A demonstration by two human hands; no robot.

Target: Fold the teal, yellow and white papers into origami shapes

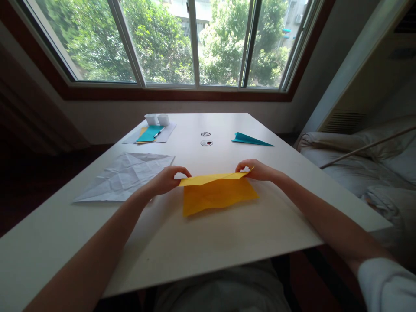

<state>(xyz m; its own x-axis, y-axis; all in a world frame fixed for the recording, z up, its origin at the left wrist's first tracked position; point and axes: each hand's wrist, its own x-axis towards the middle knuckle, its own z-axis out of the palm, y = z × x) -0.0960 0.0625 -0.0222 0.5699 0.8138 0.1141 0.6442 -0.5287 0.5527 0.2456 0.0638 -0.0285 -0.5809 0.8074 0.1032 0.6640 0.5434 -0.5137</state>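
Both hands, left [165,180] and right [256,170], in a pinching grip on far corners of yellow square paper sheet [217,195] mid white bench [227,242]; uneven pull likely to skew the crease

- left hand [167,180]: fingertips tucked behind yellow paper [217,193] edge, grip contact hidden
- right hand [256,170]: fingertips also behind the paper's lifted far edge
- both forearms cut off by bottom frame edge
- desk [227,242]: near-left corner out of frame
- two small round items [206,138] mid-desk: too small to identify
- white containers [157,119] at far end: contents can't be seen
- pen [158,133] partly on teal sheet [149,133], detail unreadable
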